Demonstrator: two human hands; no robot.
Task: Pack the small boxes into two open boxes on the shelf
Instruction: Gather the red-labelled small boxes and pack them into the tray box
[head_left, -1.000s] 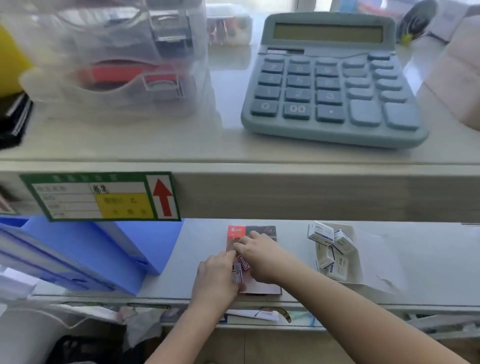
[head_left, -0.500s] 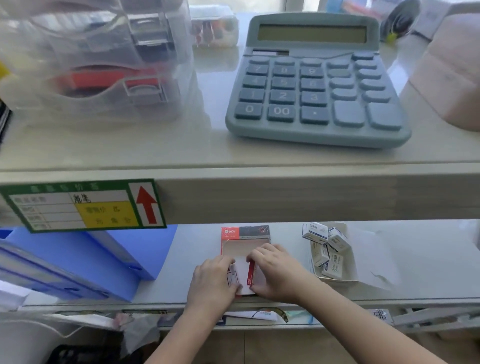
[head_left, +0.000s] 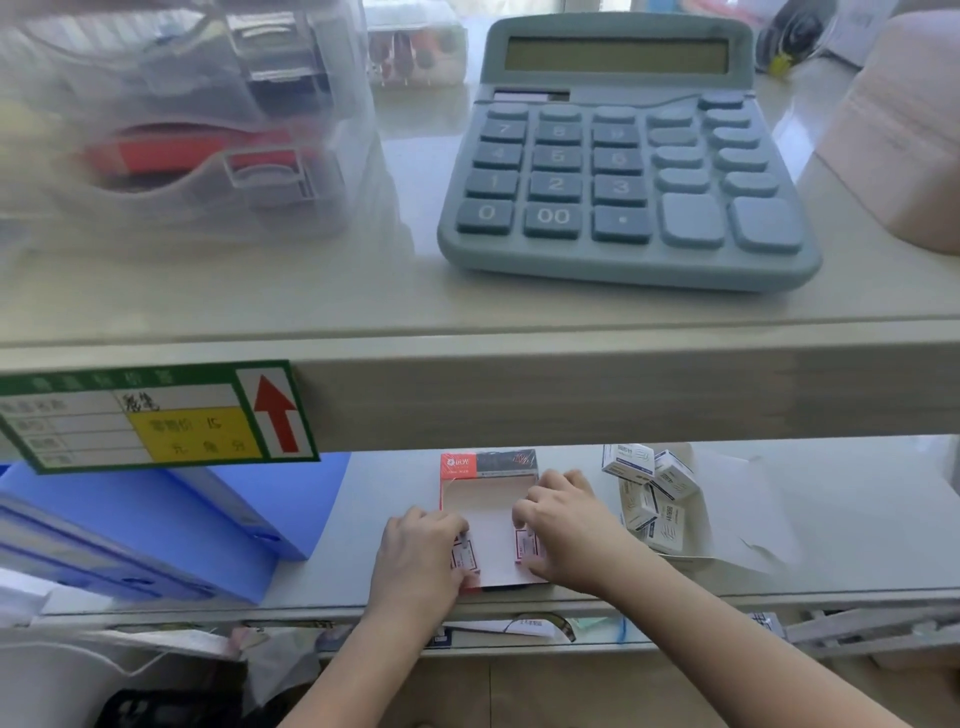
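Observation:
An open red-and-black box (head_left: 488, 493) lies flat on the lower shelf (head_left: 857, 509), its pale inside showing. My left hand (head_left: 418, 556) presses a small red-and-white box (head_left: 466, 556) against the box's left wall. My right hand (head_left: 569, 530) holds another small red-and-white box (head_left: 524, 545) at its right wall. To the right, a white open box (head_left: 727, 525) holds several small white-and-blue boxes (head_left: 649, 483), loosely piled.
A blue-grey calculator (head_left: 623, 156) and a clear plastic organiser (head_left: 176, 119) stand on the upper counter. A green price label with a red arrow (head_left: 156, 415) hangs on its edge. Blue folders (head_left: 156, 519) lie left on the lower shelf. A pink object (head_left: 904, 119) sits at right.
My two hands have moved apart, each sliding a small box to one side of the open red box, so more of its pale bottom shows. The view shifted slightly.

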